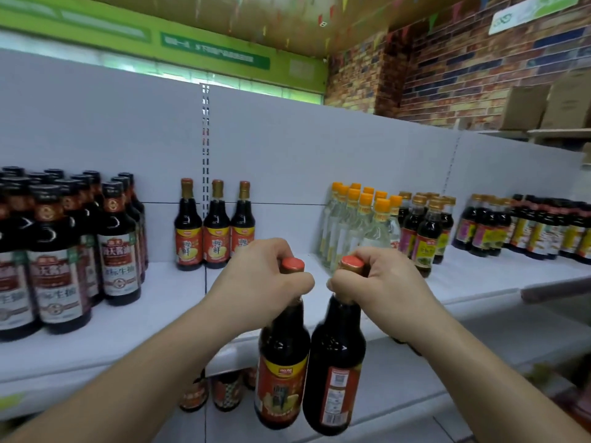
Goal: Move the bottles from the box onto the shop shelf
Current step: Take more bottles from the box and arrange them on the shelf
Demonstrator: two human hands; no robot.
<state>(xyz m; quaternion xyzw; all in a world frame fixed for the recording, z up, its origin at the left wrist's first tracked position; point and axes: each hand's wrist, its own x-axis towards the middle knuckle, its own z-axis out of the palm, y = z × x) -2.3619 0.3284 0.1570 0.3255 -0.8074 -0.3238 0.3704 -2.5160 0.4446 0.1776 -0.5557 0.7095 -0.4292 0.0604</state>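
My left hand [265,279] is clenched round the slim neck of the left bottle [281,372], dark glossy glass with a red-orange cap showing above my knuckles. My right hand [377,282] grips the neck of the right bottle [335,362] the same way. Both bottles hang upright in the air just in front of the white shelf [179,302], side by side, their rounded bodies touching or nearly so; I cannot tell which. The left bottle shows its shiny red and yellow front label, the right bottle its back label with small print and a barcode. At the back of the smooth, matte shelf, three matching bottles [217,238] stand in a row against the flat grey panel. Left of them is a tight cluster of broader black-capped bottles [64,260] with white and brown labels. To the right stand clear bottles [361,225] with orange caps, tapering at the shoulder.
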